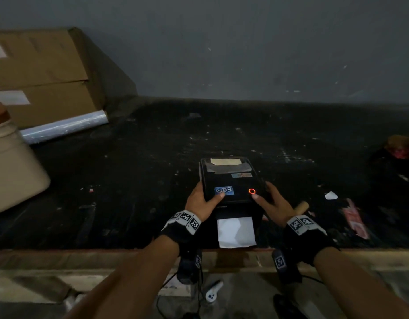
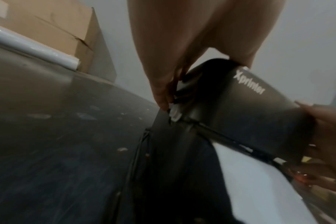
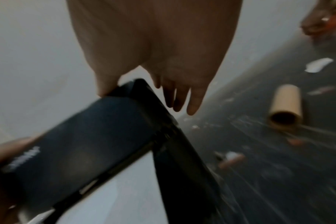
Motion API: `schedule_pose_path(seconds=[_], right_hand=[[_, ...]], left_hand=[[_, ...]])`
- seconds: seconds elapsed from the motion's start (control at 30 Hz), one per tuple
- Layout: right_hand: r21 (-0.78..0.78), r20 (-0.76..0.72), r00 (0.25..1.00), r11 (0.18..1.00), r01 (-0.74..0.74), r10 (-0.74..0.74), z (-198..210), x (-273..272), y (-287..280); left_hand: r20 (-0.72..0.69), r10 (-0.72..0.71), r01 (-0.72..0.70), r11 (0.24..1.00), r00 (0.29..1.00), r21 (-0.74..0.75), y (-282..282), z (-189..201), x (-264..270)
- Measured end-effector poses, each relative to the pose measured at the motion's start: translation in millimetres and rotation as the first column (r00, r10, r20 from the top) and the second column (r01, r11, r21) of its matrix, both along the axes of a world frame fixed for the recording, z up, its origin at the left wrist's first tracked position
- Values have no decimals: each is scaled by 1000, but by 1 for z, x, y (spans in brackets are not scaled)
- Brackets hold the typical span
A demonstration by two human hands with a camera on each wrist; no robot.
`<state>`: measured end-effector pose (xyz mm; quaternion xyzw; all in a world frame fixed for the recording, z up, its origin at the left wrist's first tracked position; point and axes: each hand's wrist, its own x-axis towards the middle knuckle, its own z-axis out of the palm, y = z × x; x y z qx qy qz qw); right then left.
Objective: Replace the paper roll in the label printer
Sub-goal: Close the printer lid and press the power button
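A black label printer (image 1: 232, 183) sits near the front of the dark table (image 1: 130, 180), its lid down and a red ring light lit. White label paper (image 1: 235, 231) hangs from its front slot. My left hand (image 1: 200, 199) grips the lid's left edge, thumb on top by a blue sticker, and its fingers (image 2: 163, 97) curl at the side latch. My right hand (image 1: 271, 201) has its thumb on the lid by the light, and its fingers (image 3: 182, 103) hang straight beside the printer (image 3: 86, 144). An empty cardboard core (image 1: 301, 207) lies just right of that hand.
Cardboard boxes (image 1: 37, 77) and a roll of clear film (image 1: 65, 127) stand at the back left, with a beige container (image 1: 12, 176) at the left edge. Red paper (image 1: 355, 219) and a white scrap (image 1: 330, 195) litter the right side. A wall runs behind the table.
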<state>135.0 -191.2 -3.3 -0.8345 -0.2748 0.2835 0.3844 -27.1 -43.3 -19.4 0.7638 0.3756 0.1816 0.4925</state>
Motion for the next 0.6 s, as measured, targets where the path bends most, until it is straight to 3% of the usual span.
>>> schedule_pose_path(seconds=[0.17, 0.4, 0.6], right_hand=[[63, -191, 980, 996, 67, -53, -24, -6, -3], [71, -260, 958, 987, 146, -123, -33, -8, 2], [181, -303, 947, 970, 164, -103, -39, -10, 1]], left_hand=[[58, -25, 29, 997, 998, -72, -2, -13, -6], [105, -1, 23, 977, 995, -213, -5, -14, -5], [149, 16, 19, 973, 989, -231, -7, -12, -5]])
